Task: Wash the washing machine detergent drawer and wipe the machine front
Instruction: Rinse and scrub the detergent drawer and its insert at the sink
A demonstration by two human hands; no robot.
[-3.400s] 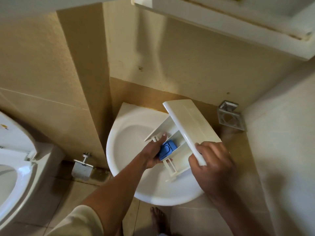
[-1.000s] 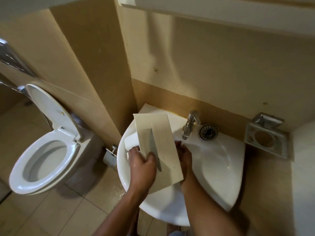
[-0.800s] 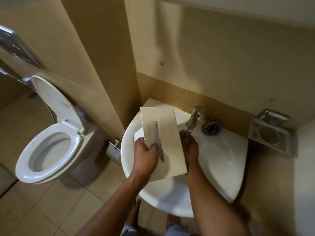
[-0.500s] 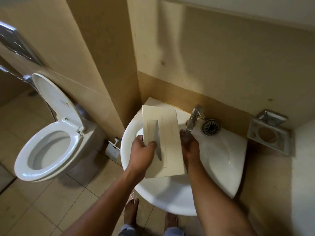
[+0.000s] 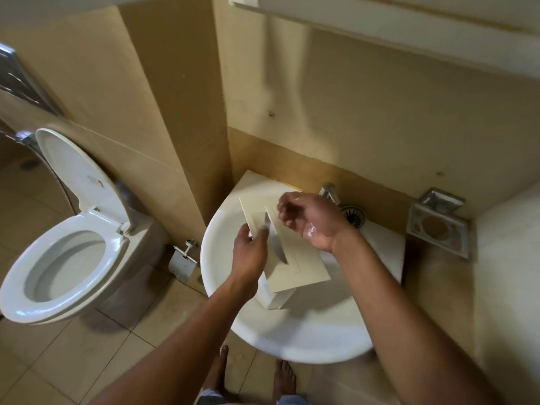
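The white detergent drawer (image 5: 295,264) lies over the white corner sink (image 5: 309,331) with its flat front panel facing up. My left hand (image 5: 249,255) grips the panel's left edge, thumb in the handle recess. My right hand (image 5: 309,219) is wet and hovers above the drawer's far end, fingers loosely curled, holding nothing. The drawer's compartments are hidden underneath.
A chrome tap (image 5: 330,192) and a drain fitting (image 5: 353,214) sit at the sink's back. A metal wall holder (image 5: 438,226) is at the right. A toilet (image 5: 64,252) with raised lid stands to the left, a paper holder (image 5: 182,260) beside it. My bare feet (image 5: 283,378) are below the sink.
My right hand has left the drawer's right side near the tap and lifted above the drawer's far end. The drawer has tilted a little, still held by my left hand.
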